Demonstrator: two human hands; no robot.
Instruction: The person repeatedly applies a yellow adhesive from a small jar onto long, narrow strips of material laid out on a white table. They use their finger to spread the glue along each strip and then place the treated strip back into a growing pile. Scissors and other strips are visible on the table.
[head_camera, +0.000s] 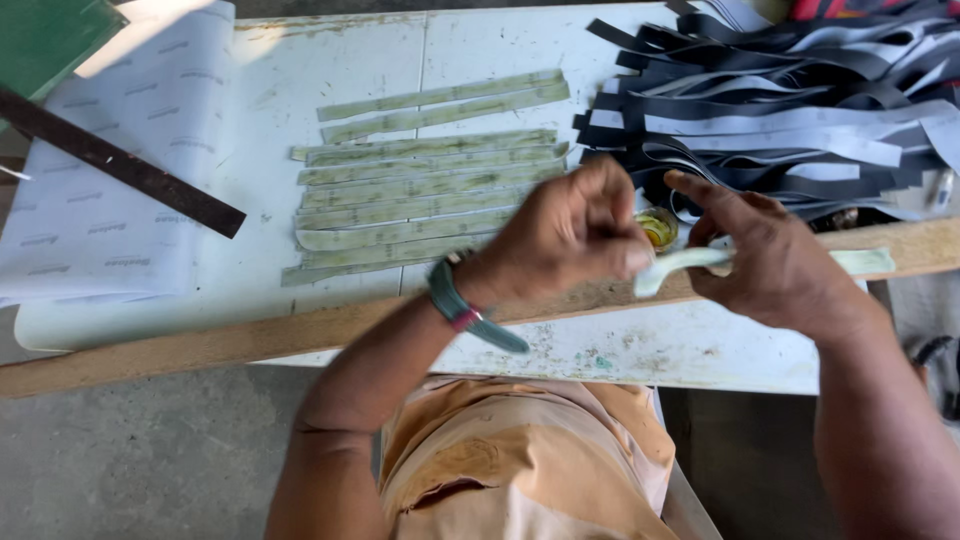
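— Two hands meet over the near edge of the white worktable (330, 80) in the head view. What has each got?

— The left hand (565, 235) is curled almost into a fist, fingertips pinched on the near end of a pale green strip of thin sheet (690, 262). It is blurred, so how tight the pinch is I cannot tell exactly. The right hand (765, 255) has its fingers loosely bent round the same strip, forefinger stretched out above it. The strip's far end pokes out past the right hand, lying over the long wooden batten (200, 345) at the table's front edge.

— Any containers?

— One: a small round pot with yellowish stuff inside (657, 230), sitting on the table just behind the two hands, partly hidden between them. What the stuff is I cannot say.

— And round about?

— About ten more pale green strips lie in a row of flat lengths (420, 195) left of the left hand, side by side, some overlapping. Behind the right hand sprawls a heap of black and grey strips (790, 110). At the left a big sheet of white paper with faint print (110, 170) lies under a dark flat metal bar (120, 165) set aslant. A teal wristband (455, 305) sits on the left wrist.
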